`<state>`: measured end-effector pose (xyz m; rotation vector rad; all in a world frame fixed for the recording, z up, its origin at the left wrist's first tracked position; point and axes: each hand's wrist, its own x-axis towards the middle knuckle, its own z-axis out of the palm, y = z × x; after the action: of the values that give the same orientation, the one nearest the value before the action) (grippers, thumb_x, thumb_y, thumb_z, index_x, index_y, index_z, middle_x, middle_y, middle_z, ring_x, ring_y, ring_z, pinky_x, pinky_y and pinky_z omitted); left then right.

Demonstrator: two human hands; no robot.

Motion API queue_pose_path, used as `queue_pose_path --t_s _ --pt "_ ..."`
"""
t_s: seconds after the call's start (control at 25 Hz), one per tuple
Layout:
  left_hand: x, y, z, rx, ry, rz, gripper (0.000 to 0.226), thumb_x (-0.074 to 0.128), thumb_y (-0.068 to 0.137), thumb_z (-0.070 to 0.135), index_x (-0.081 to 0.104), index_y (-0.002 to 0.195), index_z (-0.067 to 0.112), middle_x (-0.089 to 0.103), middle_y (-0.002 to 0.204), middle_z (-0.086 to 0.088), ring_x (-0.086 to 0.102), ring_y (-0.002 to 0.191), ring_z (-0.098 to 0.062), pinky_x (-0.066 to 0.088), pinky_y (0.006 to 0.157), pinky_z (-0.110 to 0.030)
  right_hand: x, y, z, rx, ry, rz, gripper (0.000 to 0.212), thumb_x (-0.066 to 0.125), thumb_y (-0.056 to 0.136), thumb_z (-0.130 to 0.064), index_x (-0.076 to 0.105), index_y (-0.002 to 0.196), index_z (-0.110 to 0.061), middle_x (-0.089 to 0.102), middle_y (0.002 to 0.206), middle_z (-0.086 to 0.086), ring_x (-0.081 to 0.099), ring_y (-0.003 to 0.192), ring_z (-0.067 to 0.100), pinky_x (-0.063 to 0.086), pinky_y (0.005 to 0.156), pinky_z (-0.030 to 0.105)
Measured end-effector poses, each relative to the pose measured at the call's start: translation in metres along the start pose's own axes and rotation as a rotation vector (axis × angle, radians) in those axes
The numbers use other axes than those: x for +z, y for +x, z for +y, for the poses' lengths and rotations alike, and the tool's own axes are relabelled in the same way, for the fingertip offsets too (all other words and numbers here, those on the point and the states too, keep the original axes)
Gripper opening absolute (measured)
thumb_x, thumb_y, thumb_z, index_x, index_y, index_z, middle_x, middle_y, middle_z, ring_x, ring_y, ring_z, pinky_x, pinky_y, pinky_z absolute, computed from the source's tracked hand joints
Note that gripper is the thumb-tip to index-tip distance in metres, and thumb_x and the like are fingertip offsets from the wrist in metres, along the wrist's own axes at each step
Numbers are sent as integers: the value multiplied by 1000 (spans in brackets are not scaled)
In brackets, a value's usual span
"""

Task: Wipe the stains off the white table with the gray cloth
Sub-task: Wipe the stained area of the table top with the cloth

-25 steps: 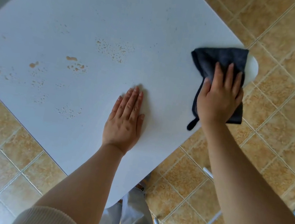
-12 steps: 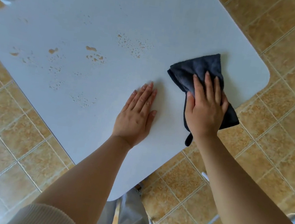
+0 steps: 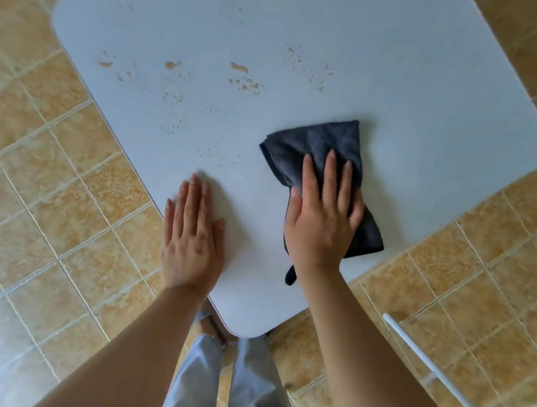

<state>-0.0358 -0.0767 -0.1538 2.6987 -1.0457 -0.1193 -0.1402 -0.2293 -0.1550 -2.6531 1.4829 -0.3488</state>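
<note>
My right hand [image 3: 320,223] is flat, fingers spread, pressing the gray cloth [image 3: 321,149] on the white table [image 3: 410,85]; nothing gripped. Cloth's long axis runs roughly 11 to 5 o'clock, folded, fuzzy, a small tail at 6. My left hand [image 3: 193,238] lies open-palmed on bare tabletop beside it. Tan stains [image 3: 242,75] speckle the smooth rounded-corner top toward 10–12 o'clock. Beige tile floor [image 3: 40,209] around; white chair frame [image 3: 426,368] at 4.
</note>
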Motion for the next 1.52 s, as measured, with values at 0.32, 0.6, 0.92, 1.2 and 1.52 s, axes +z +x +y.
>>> queue_pose_path --t_s 0.32,0.6,0.92,1.2,1.52 --pt "2 2 -6 -9 -8 -59 57 27 102 29 20 153 5 16 161 -10 10 150 -20 11 122 -41 3 36 8 302 -43 -20 48 36 104 -40 41 151 -29 33 162 4 29 150 30 31 111 54" --pt "-10 14 -28 -98 -51 -54 58 24 103 33 16 154 6 13 162 -8 7 150 -18 9 122 -38 15 3 -67 -103 0 -3 43 39 107 -39 47 148 -30 41 157 3 37 146 28 34 109 49" --pt "-11 30 -53 -117 -28 -128 58 14 104 36 0 156 13 -5 163 -2 -9 149 -14 0 122 -41 7 -9 -47 -13 -77 -13 44 43 105 -38 47 147 -29 40 158 4 35 146 31 34 110 55" --pt "-13 30 -58 -93 -54 -126 58 15 104 37 2 156 13 -2 163 -3 -5 150 -14 4 122 -41 24 -16 -115 -131 -48 -22 44 41 107 -39 46 149 -28 40 158 5 35 147 30 34 111 51" --pt "-21 33 -85 -1 -87 -146 57 16 104 34 3 155 12 -1 163 -3 -4 150 -16 3 122 -39 6 -28 -77 -11 -127 -41 43 41 106 -36 45 149 -28 39 159 5 35 147 31 37 109 54"
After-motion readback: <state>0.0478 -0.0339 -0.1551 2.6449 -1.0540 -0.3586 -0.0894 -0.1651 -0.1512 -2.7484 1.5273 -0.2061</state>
